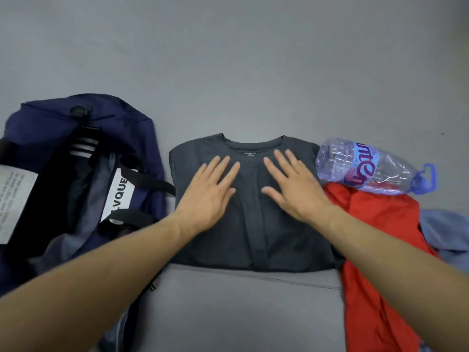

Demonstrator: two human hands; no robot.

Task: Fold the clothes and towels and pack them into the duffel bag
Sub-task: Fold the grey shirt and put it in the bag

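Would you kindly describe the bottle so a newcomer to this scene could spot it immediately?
Start at the folded dark grey T-shirt in the middle. Off its upper right corner a plastic water bottle lies on its side, partly over a red garment. It alone is transparent, with a purple label and a blue carry loop.

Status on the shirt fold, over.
Left hand, right hand open, flat on folded dark grey T-shirt. Navy fabric duffel bag open alongside. Clear plastic bottle beside shirt's right shoulder.
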